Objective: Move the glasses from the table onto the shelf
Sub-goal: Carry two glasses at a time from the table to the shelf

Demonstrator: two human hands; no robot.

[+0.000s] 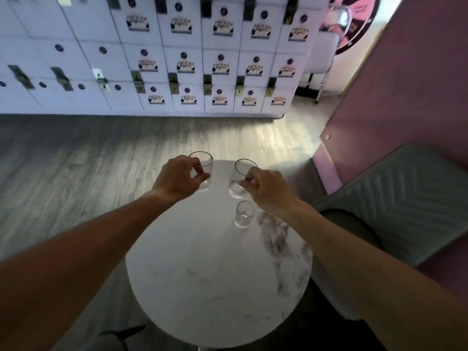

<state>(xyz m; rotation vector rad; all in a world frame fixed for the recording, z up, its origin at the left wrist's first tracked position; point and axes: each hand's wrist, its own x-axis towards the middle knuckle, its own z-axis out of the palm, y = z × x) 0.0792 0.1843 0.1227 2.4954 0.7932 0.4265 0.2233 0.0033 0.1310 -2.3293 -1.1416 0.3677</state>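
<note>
Three clear glasses are at the far side of a round white marble table (pixel 217 274). My left hand (pixel 179 178) grips the left glass (pixel 203 164) from its side, fingers wrapped around it. My right hand (pixel 266 188) pinches the second glass (pixel 239 179) by its wall and rim. A smaller third glass (pixel 244 214) stands free on the table, just below my right hand. No shelf is in view.
A wall of white lockers (pixel 177 59) runs across the back, beyond a grey wood floor (pixel 76 168). A grey quilted seat (pixel 405 198) and a pink wall (pixel 405 84) stand to the right of the table.
</note>
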